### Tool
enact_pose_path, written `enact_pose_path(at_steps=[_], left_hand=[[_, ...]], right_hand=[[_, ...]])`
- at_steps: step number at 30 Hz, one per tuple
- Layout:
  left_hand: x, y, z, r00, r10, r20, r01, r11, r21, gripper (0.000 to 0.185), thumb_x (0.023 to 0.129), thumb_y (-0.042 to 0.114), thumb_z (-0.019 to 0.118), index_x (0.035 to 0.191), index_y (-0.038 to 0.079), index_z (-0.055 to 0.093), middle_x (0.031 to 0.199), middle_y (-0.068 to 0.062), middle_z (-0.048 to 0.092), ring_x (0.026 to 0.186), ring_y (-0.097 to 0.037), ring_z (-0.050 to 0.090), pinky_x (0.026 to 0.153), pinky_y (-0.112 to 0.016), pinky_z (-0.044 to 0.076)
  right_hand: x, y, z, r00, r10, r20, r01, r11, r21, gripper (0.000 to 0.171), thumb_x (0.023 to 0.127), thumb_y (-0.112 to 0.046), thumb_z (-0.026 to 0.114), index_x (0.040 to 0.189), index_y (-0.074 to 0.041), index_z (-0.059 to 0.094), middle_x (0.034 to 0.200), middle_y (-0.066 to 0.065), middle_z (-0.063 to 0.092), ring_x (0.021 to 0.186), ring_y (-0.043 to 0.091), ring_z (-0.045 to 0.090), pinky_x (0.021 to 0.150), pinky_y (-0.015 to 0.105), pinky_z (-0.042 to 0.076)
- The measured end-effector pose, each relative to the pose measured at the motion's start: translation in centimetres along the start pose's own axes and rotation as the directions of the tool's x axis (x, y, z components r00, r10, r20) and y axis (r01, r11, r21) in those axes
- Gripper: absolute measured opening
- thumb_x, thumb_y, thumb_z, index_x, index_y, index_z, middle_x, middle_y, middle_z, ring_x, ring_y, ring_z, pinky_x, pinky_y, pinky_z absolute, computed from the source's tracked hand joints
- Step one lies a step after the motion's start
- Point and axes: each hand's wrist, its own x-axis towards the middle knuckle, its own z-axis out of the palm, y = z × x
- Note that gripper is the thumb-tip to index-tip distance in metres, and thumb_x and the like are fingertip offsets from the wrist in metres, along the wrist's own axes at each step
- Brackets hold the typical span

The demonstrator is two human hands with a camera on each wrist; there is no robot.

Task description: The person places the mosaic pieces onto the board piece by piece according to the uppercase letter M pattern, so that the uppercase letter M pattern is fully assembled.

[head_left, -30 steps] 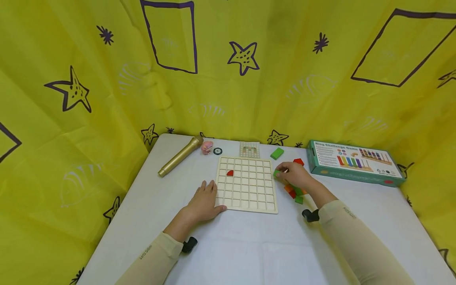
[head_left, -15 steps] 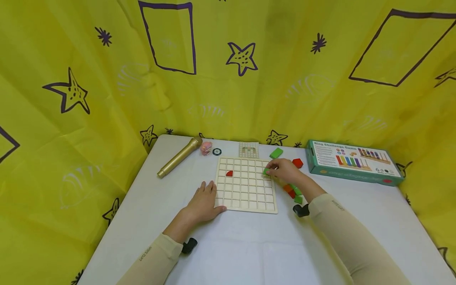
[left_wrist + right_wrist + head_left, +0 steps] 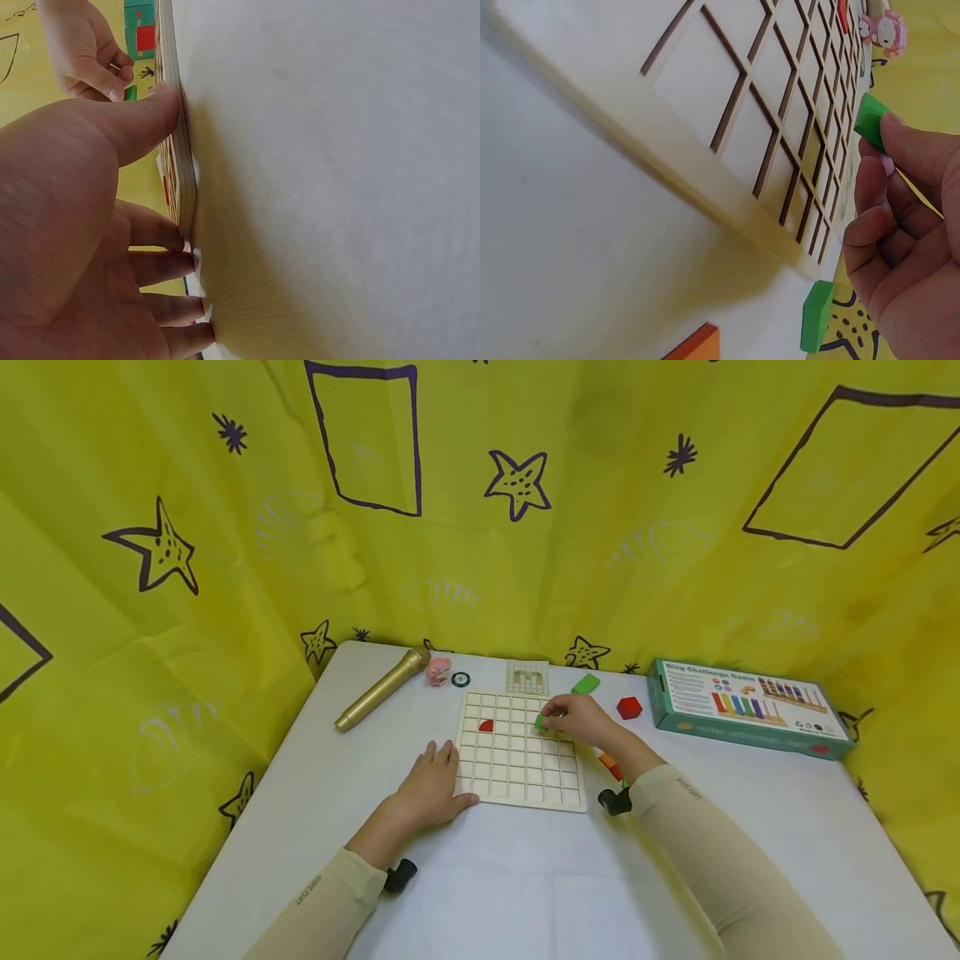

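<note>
A pale wooden grid board [image 3: 517, 803] lies on the white table, with one red quarter-round block [image 3: 487, 726] in a cell toward its upper left. My right hand [image 3: 581, 720] pinches a small green block [image 3: 870, 120] between thumb and fingers, over the upper right part of the board. At the board's left side my left hand [image 3: 429, 787] rests with fingers spread. Its thumb [image 3: 146, 120] touches the board's edge and its other fingertips reach down to the table, as the left wrist view shows.
Right of the board lie a red hexagonal block [image 3: 629, 707], orange pieces [image 3: 609, 763] and a green block [image 3: 586, 683]. Behind it sits a small pattern card [image 3: 528, 677]. A gold microphone [image 3: 381, 690], pink figure [image 3: 438, 672], round disc [image 3: 461, 679] and game box [image 3: 750, 706] stand around.
My right hand has carried the green block leftward from beside the board to over its upper right cells. The left hand has stayed in place.
</note>
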Motion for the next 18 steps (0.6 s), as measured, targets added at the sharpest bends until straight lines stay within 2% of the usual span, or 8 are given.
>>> enact_pose_path(at_steps=[9, 14, 18], left_hand=[[0.0, 0.1, -0.1, 1.000, -0.015, 0.011, 0.015, 1.000, 0.001, 0.091, 0.096, 0.055, 0.060, 0.151, -0.012, 0.032, 0.159, -0.027, 0.028, 0.146, -0.049, 0.021, 0.116, -0.055, 0.027], [-0.1, 0.2, -0.3, 1.000, -0.015, 0.013, 0.015, 1.000, -0.015, 0.091, 0.096, 0.055, 0.061, 0.151, -0.012, 0.032, 0.159, -0.027, 0.028, 0.147, -0.050, 0.021, 0.116, -0.056, 0.026], [-0.1, 0.2, -0.4, 1.000, -0.011, 0.012, 0.011, 1.000, -0.024, 0.091, 0.096, 0.054, 0.061, 0.151, -0.012, 0.032, 0.159, -0.028, 0.028, 0.146, -0.050, 0.021, 0.116, -0.056, 0.026]], right_hand=[[1.3, -1.4, 0.5, 0.998, -0.054, 0.022, 0.055, 0.998, -0.037, 0.014, 0.097, -0.020, 0.069, 0.103, -0.008, 0.071, 0.096, 0.004, 0.067, 0.087, 0.022, 0.057, 0.077, 0.036, 0.048], [1.8, -2.1, 0.9, 0.996, -0.088, 0.020, 0.088, 0.996, -0.009, 0.012, 0.096, -0.017, 0.070, 0.101, -0.005, 0.071, 0.093, 0.005, 0.067, 0.086, 0.021, 0.058, 0.076, 0.035, 0.049], [2.2, -2.2, 1.6, 0.996, -0.081, 0.034, 0.081, 0.997, 0.014, 0.011, 0.096, -0.016, 0.071, 0.101, -0.006, 0.071, 0.092, 0.004, 0.068, 0.084, 0.019, 0.058, 0.074, 0.033, 0.049]])
